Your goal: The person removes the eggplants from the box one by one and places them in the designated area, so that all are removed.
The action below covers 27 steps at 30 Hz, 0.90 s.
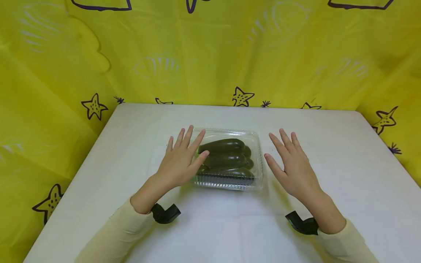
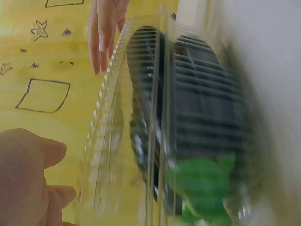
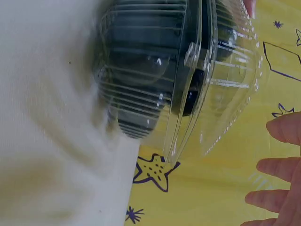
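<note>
A clear plastic clamshell box (image 1: 258,162) sits on the white table with several dark, glossy eggplants (image 1: 223,147) inside. One green stem cap (image 2: 202,186) shows through its wall in the left wrist view. My left hand (image 1: 179,162) hovers at the box's left side, fingers spread, with the thumb and index finger overlapping its edge in the head view; whether they touch it I cannot tell. Just off the right side, my right hand (image 1: 294,170) is held with fingers apart, and a gap separates it from the box. Neither hand holds anything.
The white tabletop (image 1: 210,233) stretches around the box on all sides. A yellow curtain (image 1: 210,44) printed with starfish and shells hangs behind the table and along both sides. Black curved bands (image 1: 166,213) sit at both wrists, below cream sleeves (image 1: 121,233).
</note>
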Tool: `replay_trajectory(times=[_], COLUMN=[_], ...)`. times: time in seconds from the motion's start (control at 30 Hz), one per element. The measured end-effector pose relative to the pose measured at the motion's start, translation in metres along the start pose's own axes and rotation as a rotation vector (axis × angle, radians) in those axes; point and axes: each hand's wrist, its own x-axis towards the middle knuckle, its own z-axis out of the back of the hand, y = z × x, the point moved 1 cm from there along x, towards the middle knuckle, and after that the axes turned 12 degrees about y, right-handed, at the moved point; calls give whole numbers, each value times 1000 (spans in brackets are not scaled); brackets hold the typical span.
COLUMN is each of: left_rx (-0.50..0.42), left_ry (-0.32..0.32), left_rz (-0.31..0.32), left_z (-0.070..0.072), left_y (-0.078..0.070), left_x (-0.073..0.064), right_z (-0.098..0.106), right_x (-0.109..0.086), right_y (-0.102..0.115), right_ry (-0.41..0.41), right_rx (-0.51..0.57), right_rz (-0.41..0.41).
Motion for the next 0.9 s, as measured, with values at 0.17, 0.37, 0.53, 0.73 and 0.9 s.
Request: replay_trajectory(times=[0.17, 0.37, 0.53, 0.73, 0.9], left_rx=[-55, -225, -387, -607, -890], left_ry=[-56, -213, -316, -354, -354], left_rz=[-7, -108, -157, -165, -92], left_z=[-3, -30, -44, -56, -62], left_y=[19, 36, 40, 41, 46], left_x=[-20, -37, -45, -49, -54], right_z=[-4, -22, -35, -48, -60], right_x=[0, 0, 3, 10, 17], right_y=[9, 33, 53, 73, 87], right_ry=[-35, -135, -168, -128, -91], right_rx=[-6, -37, -27, -42, -66], right_rz=[80, 309, 447, 547, 633])
